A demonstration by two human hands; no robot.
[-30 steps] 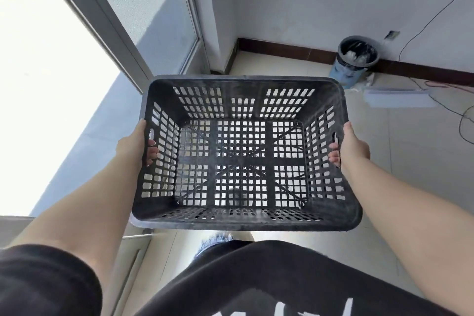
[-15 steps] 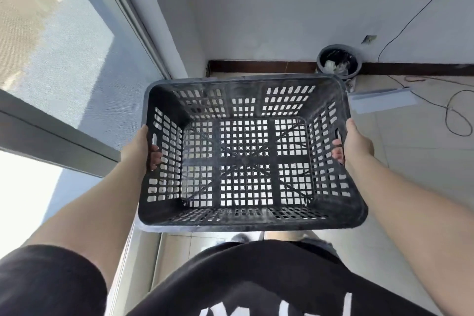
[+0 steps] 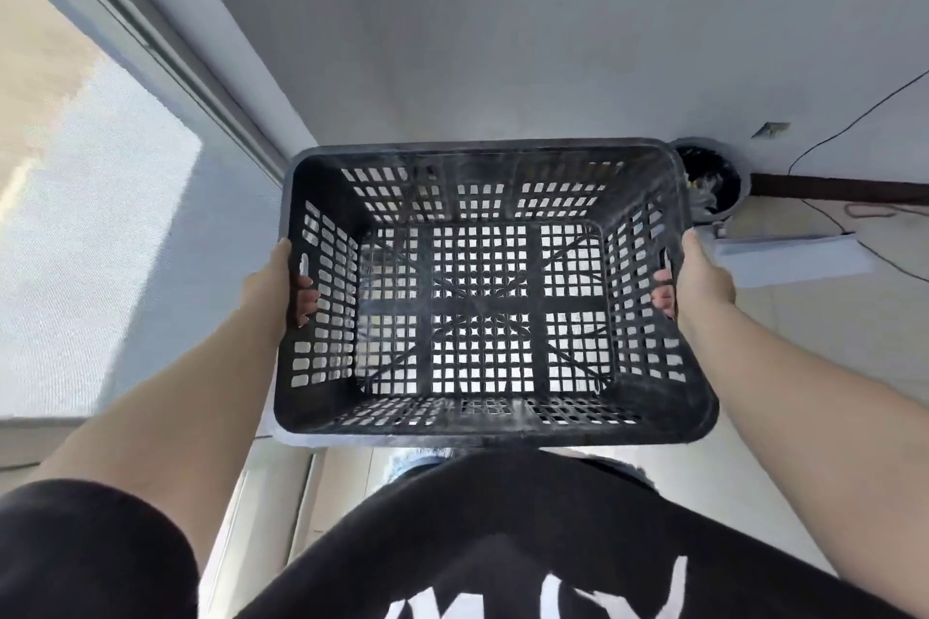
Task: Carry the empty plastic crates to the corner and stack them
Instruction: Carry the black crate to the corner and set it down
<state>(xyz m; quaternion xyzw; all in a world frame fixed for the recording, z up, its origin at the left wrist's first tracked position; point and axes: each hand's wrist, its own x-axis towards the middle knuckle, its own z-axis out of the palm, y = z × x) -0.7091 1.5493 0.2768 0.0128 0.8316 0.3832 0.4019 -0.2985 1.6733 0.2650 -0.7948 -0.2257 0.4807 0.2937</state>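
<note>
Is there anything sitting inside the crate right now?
No, the black crate is empty: its slotted bottom shows bare, with only light floor visible through the holes.

The crate (image 3: 482, 292) hangs between the two hands, the left hand (image 3: 266, 287) on its left wall and the right hand (image 3: 704, 282) on its right wall, fingers (image 3: 306, 302) hooked inside. Beyond the right fingertips a bin (image 3: 714, 186) stands against the wall (image 3: 502, 40), a flat board (image 3: 789, 256) just beside it.

Black empty crate (image 3: 482, 297) held off the floor, left hand (image 3: 274, 287) and right hand (image 3: 701, 279) curled through side handle slots. Far right by the wall: dark bin (image 3: 716, 189), contents blurry, maybe trash. Cable (image 3: 854, 116) on wall.
</note>
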